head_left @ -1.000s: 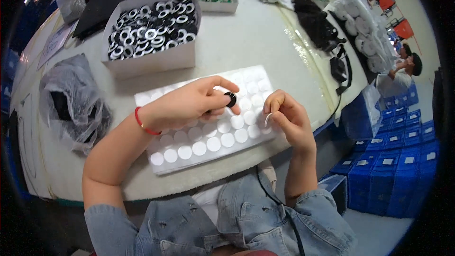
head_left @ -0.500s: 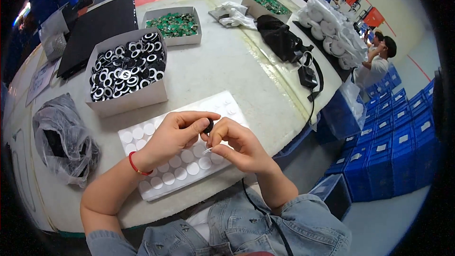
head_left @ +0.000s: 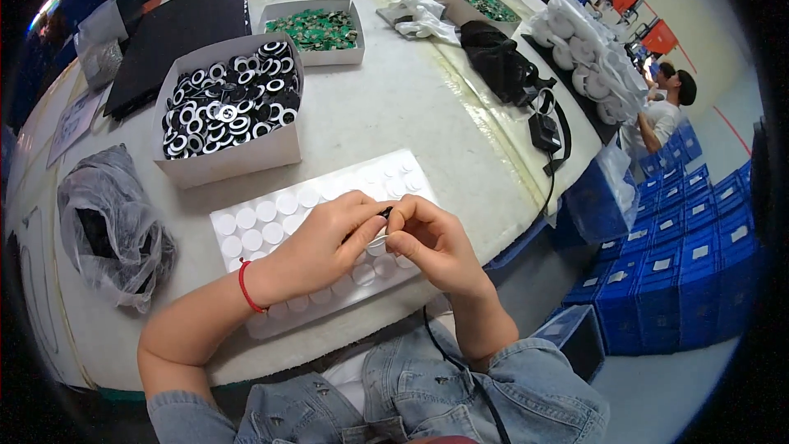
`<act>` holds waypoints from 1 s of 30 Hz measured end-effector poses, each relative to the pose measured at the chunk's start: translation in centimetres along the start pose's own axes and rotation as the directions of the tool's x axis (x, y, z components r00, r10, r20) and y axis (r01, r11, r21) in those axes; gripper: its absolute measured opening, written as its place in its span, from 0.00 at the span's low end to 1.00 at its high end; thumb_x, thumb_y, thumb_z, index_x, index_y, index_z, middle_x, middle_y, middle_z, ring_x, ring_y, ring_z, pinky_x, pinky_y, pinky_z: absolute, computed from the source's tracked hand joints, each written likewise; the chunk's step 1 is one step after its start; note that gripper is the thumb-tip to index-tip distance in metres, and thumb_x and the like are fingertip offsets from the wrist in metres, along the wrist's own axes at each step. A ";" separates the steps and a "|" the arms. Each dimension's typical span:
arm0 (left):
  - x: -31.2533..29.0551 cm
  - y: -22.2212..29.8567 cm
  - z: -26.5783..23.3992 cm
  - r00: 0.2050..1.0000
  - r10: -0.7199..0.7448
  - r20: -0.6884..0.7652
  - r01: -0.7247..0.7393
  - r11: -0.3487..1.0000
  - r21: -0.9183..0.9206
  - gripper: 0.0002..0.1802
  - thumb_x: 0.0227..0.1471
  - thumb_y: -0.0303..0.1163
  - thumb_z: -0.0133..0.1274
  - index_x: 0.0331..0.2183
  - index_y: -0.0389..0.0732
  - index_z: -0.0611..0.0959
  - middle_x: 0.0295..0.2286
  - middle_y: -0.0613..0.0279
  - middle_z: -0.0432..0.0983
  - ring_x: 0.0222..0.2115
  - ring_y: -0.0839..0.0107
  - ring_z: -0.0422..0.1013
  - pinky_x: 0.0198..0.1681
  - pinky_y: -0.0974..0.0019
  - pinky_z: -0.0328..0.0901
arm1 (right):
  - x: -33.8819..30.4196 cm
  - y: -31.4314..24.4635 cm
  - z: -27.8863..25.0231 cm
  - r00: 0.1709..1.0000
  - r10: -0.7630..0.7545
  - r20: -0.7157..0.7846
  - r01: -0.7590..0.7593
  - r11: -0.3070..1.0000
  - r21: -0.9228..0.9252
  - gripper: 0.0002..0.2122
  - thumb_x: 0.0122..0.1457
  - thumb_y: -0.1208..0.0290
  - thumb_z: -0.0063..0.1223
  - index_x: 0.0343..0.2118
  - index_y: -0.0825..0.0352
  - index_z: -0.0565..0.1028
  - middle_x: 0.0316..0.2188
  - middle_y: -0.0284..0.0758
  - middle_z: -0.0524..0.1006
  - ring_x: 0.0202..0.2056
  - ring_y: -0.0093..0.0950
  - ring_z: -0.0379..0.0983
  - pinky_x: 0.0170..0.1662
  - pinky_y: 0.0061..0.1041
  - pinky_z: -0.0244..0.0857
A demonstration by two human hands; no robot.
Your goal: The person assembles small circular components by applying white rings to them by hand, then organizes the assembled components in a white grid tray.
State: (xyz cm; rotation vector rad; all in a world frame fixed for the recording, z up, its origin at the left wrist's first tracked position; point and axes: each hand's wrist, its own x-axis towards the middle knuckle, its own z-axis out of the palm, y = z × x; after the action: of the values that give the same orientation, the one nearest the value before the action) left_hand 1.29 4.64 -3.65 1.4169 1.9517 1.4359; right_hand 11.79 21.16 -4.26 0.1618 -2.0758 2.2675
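Observation:
My left hand [head_left: 322, 240], with a red cord at its wrist, pinches a small black round part [head_left: 385, 212] between thumb and forefinger. Close against it, my right hand [head_left: 436, 245] has thumb and fingers closed on a thin white round piece [head_left: 376, 241], seen nearly edge-on. The fingers of both hands meet and hide much of the two pieces; whether these touch, I cannot tell. Beneath my hands lies a white sheet [head_left: 238, 261] with rows of white discs [head_left: 266, 210].
Beyond the sheet stands a box [head_left: 246, 160] of black-and-white ringed parts. Behind are boxes of green circuit boards [head_left: 316, 29] [head_left: 485, 2]. A grey plastic bag [head_left: 115, 230] lies left, a black pouch [head_left: 497, 62] far right. Blue crates [head_left: 657, 271] and people are beyond the table.
Both hands have shifted slightly right in the picture and drawn closer together. The white piece has come from below the right fingers to between both hands, near the black part.

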 end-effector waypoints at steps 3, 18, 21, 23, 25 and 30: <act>0.0 0.3 0.0 0.968 -0.251 0.003 0.246 0.945 -0.214 0.13 0.57 0.30 0.46 0.41 0.34 0.80 0.24 0.63 0.75 0.21 0.75 0.66 0.26 0.70 0.62 | 0.0 -0.1 0.1 0.999 0.028 -0.043 -0.023 0.995 0.092 0.04 0.59 0.75 0.51 0.33 0.68 0.69 0.29 0.27 0.68 0.31 0.14 0.64 0.33 0.15 0.59; 0.4 -0.2 -0.4 0.850 -0.417 0.322 0.513 0.514 -0.688 0.20 0.62 0.40 0.37 0.39 0.34 0.78 0.32 0.57 0.80 0.09 0.86 0.56 0.11 0.80 0.50 | 1.0 0.9 0.6 0.880 -0.055 -0.472 -0.026 0.986 -0.163 0.04 0.54 0.77 0.55 0.27 0.68 0.71 0.23 0.26 0.72 0.24 0.12 0.66 0.28 0.11 0.59; 0.1 -0.8 0.0 0.864 -0.409 0.295 0.487 0.525 -0.698 0.21 0.62 0.42 0.37 0.35 0.35 0.78 0.25 0.61 0.79 0.09 0.86 0.56 0.11 0.80 0.50 | 1.2 0.9 0.7 0.888 -0.046 -0.457 -0.027 0.988 -0.152 0.04 0.54 0.77 0.55 0.27 0.68 0.71 0.22 0.26 0.72 0.24 0.13 0.66 0.27 0.12 0.59; 0.0 -0.8 -0.2 0.861 -0.411 0.299 0.496 0.547 -0.674 0.21 0.62 0.42 0.38 0.34 0.35 0.78 0.22 0.64 0.76 0.09 0.86 0.56 0.12 0.79 0.50 | 1.2 0.8 0.9 0.893 -0.043 -0.448 -0.031 0.987 -0.156 0.05 0.54 0.77 0.55 0.27 0.68 0.71 0.22 0.26 0.72 0.23 0.13 0.66 0.27 0.12 0.59; 0.0 -0.7 -0.2 0.857 -0.413 0.308 0.507 0.570 -0.647 0.21 0.63 0.41 0.38 0.34 0.35 0.79 0.18 0.68 0.73 0.09 0.86 0.57 0.12 0.79 0.50 | 1.1 0.8 1.0 0.895 -0.040 -0.444 -0.035 0.987 -0.160 0.05 0.54 0.77 0.56 0.27 0.68 0.71 0.22 0.26 0.72 0.23 0.12 0.66 0.27 0.12 0.58; 0.1 -0.4 -0.3 0.889 -0.354 0.291 0.457 0.634 -0.624 0.19 0.63 0.38 0.38 0.37 0.35 0.79 0.16 0.71 0.69 0.10 0.86 0.58 0.12 0.78 0.51 | 0.9 0.9 1.1 0.905 -0.069 -0.420 -0.042 0.968 -0.248 0.05 0.53 0.76 0.57 0.25 0.67 0.71 0.20 0.25 0.71 0.22 0.12 0.65 0.25 0.12 0.56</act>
State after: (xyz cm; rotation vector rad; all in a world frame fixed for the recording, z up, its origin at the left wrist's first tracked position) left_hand 0.76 4.57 -3.83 0.6539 1.2963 1.5310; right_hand 10.81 19.99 -4.92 -0.3059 -2.0757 1.7946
